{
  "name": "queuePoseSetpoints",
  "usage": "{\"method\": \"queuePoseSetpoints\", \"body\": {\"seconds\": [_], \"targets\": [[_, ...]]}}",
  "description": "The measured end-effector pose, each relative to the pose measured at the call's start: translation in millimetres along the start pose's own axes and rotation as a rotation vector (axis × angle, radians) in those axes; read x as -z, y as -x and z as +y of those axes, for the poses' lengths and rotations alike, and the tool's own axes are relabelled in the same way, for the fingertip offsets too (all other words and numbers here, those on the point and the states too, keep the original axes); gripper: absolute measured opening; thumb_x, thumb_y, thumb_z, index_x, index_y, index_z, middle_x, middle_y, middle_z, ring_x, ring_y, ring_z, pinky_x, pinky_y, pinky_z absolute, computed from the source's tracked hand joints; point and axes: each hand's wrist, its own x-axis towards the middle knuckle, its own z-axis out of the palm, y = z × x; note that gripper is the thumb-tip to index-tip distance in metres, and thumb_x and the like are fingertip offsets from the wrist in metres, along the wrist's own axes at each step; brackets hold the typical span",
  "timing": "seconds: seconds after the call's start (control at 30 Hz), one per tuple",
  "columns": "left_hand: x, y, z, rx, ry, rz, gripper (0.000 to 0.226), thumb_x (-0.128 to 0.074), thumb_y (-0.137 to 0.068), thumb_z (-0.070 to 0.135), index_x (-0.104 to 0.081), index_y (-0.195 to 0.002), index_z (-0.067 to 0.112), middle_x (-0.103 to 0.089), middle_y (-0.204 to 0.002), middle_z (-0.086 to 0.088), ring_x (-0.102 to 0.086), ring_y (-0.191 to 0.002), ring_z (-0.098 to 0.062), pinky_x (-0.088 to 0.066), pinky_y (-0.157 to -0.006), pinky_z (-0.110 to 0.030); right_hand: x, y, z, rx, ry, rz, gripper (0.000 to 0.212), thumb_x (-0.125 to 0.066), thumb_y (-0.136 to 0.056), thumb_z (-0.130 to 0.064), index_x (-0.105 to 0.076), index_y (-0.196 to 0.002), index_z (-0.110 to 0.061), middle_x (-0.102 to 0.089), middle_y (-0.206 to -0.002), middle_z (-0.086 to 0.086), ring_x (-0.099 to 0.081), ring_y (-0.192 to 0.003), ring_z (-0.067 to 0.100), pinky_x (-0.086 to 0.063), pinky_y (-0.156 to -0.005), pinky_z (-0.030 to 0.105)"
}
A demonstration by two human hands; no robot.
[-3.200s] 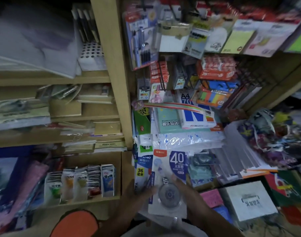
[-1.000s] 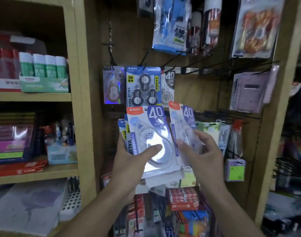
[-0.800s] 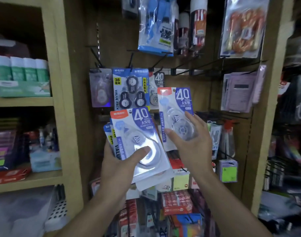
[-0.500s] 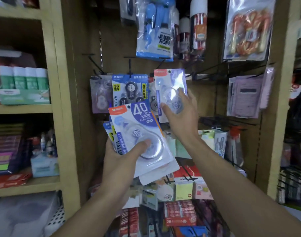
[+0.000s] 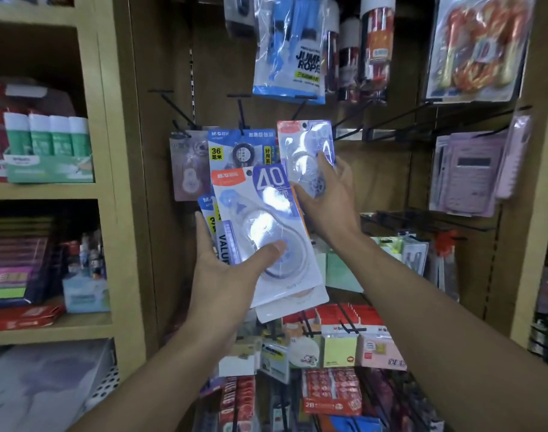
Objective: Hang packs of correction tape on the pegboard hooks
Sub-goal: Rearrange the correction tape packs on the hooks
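Note:
My left hand (image 5: 226, 272) grips a fanned stack of correction tape packs (image 5: 266, 232), thumb on the front "40" pack, with blue value packs behind. My right hand (image 5: 325, 198) holds a single "40" pack (image 5: 304, 145) upright against the pegboard, its top hole level with a black hook (image 5: 344, 129); whether the hook passes through the hole I cannot tell. A blue "36" value pack (image 5: 235, 148) and a purple tape pack (image 5: 187, 166) hang on hooks to the left.
A jump rope pack (image 5: 291, 57) and cans hang above. Bare black hooks (image 5: 397, 120) jut out on the right, next to hanging calculators (image 5: 469, 173). Sticky notes and red boxes (image 5: 332, 391) sit below. A wooden shelf post (image 5: 123, 182) stands on the left with glue sticks (image 5: 48, 135).
My right hand has lifted its single pack from beside the stack up to the hook row. The left hand keeps its stack, now a little higher in view.

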Motion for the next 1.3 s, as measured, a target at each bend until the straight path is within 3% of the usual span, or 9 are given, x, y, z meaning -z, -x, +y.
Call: {"method": "queuePoseSetpoints", "body": {"seconds": [0.23,0.4,0.47,0.57,0.77,1.03,1.3], "targets": [[12.6,-4.3,-1.5,-0.002,-0.035,0.014,0.09,-0.088,-0.064,0.022,-0.039,-0.133,0.053,-0.065,-0.123,0.019,-0.066,-0.112,-0.01,-0.049,-0.098,-0.042,-1.3,6.7,-8.8,0.005,0.117,0.015,0.08,-0.065,-0.09,-0.057,-0.031,-0.157,-0.03,-0.028,-0.153,0.002,-0.047,-0.135,0.02,-0.044,-0.103,0.032],[18.4,-6.8,4.8,0.053,-0.063,0.017,0.087,-0.087,-0.061,0.026,-0.042,-0.133,0.043,-0.068,-0.116,0.018,-0.069,-0.102,-0.005,-0.053,-0.095,-0.04,0.1,9.1,-13.0,-0.017,0.165,0.023,0.078,-0.06,-0.092,-0.06,-0.029,-0.157,-0.032,-0.026,-0.156,0.002,-0.047,-0.135,0.022,-0.05,-0.1,0.04],[19.7,-9.3,6.6,0.093,-0.048,0.025,0.086,-0.087,-0.06,0.026,-0.042,-0.132,0.04,-0.07,-0.111,0.018,-0.072,-0.096,-0.005,-0.055,-0.092,-0.039,0.1,8.9,-13.9,-0.012,0.153,0.017,0.077,-0.059,-0.092,-0.06,-0.028,-0.158,-0.033,-0.027,-0.155,0.001,-0.049,-0.134,0.022,-0.049,-0.099,0.038],[21.5,-12.8,5.3,0.139,-0.044,0.027,0.086,-0.088,-0.059,0.026,-0.043,-0.131,0.038,-0.071,-0.108,0.017,-0.073,-0.093,-0.007,-0.056,-0.089,-0.04,-1.1,8.2,-12.2,-0.01,0.144,0.021,0.077,-0.059,-0.093,-0.059,-0.029,-0.158,-0.031,-0.028,-0.155,-0.001,-0.047,-0.135,0.019,-0.043,-0.095,0.029],[26.6,-11.5,-8.2,0.206,-0.034,0.028,0.085,-0.09,-0.053,0.029,-0.047,-0.126,0.04,-0.072,-0.105,0.017,-0.072,-0.094,-0.008,-0.055,-0.091,-0.043,-4.1,7.5,-9.4,0.006,0.155,0.058,0.074,-0.059,-0.093,-0.058,-0.03,-0.156,-0.033,-0.03,-0.153,0.0,-0.048,-0.135,0.02,-0.046,-0.105,0.036],[40.2,-11.9,-10.7,0.235,-0.005,-0.01,0.089,-0.09,-0.046,0.038,-0.047,-0.124,0.045,-0.072,-0.112,0.014,-0.071,-0.102,-0.017,-0.051,-0.095,-0.047,-5.3,5.3,-13.2,0.07,0.399,0.145,0.07,-0.064,-0.087,-0.051,-0.039,-0.152,-0.037,-0.026,-0.159,-0.002,-0.045,-0.138,0.02,-0.052,-0.089,0.039],[50.1,-12.0,-9.4,0.227,0.004,-0.005,0.089,-0.092,-0.045,0.04,-0.048,-0.122,0.047,-0.07,-0.114,0.013,-0.07,-0.104,-0.019,-0.052,-0.094,-0.047,-16.1,1.1,-25.2,-0.02,0.144,0.086,0.073,-0.061,-0.095,-0.049,-0.03,-0.158,-0.03,-0.026,-0.158,0.002,-0.039,-0.14,0.017,-0.039,-0.101,0.027]]}}
